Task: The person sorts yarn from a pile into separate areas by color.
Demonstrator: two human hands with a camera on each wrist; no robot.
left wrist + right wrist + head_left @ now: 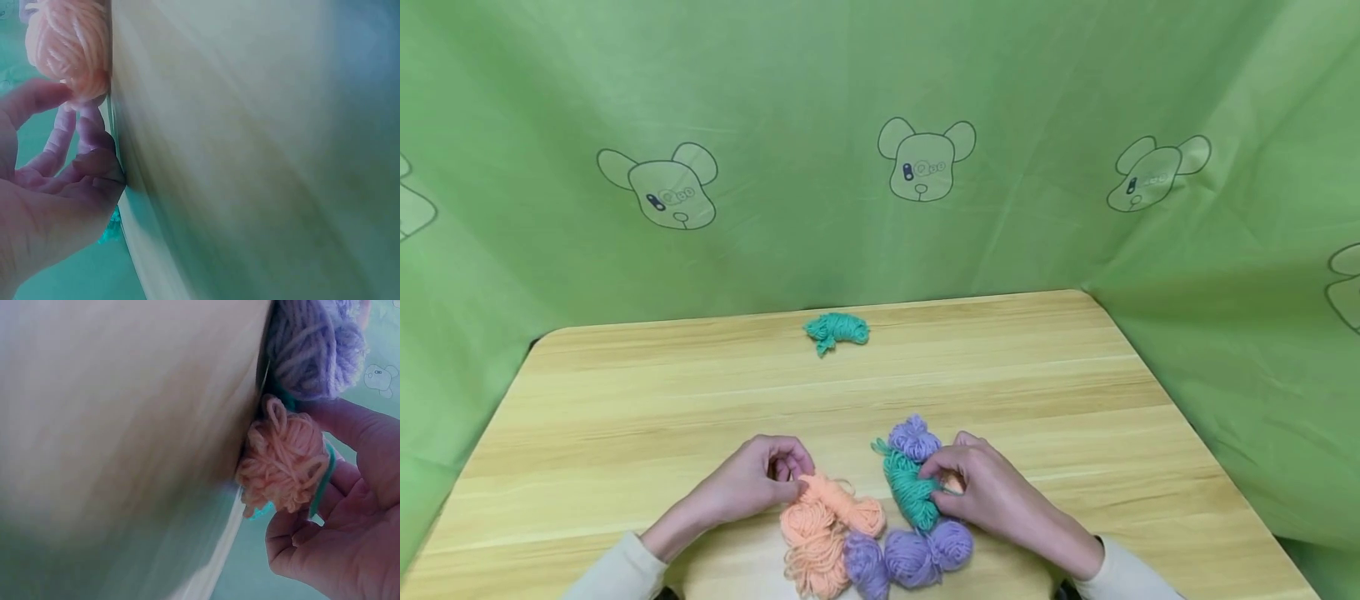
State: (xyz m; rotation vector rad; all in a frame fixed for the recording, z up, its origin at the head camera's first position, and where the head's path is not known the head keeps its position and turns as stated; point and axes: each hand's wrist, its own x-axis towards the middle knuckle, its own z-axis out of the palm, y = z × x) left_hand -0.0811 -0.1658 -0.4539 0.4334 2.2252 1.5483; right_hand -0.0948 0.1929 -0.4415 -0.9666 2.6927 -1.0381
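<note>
My left hand [754, 480] pinches the upper end of a peach yarn skein [842, 504] between thumb and fingers. Below that skein lie more peach yarn bundles [817, 560]. With thumb and fingertips, my right hand [983, 487] grips the side of a green yarn skein [910, 492]. A small peach yarn bundle [284, 459] sits by the right fingers, mostly hidden by them in the head view. One purple bundle [914, 439] touches the green skein's top; other purple bundles [912, 557] lie along the bottom, between peach and green.
Another green yarn skein [837, 330] lies alone near the far edge of the wooden table [647, 392]. Green curtains [805, 167] with bear-head outlines hang behind the table and along both sides.
</note>
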